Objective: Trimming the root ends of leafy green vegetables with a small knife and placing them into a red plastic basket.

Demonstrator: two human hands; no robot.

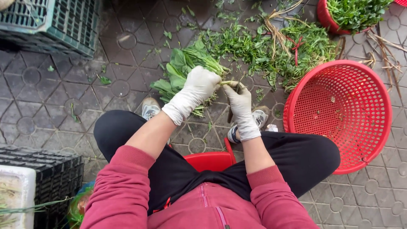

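Beside a big red basket (pixel 339 114) on the paved floor (pixel 63 97), a bunch of leafy greens (pixel 182 70) is clasped by the gloved left hand (pixel 197 87), fingers wrapped round it, while the right hand (pixel 239 101) pinches its stem ends.

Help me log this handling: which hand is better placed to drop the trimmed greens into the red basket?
Probably the right hand. It pinches the stem end of the leafy bunch and sits nearer the red basket on that side. The left hand grips the bunch's middle, farther from it.
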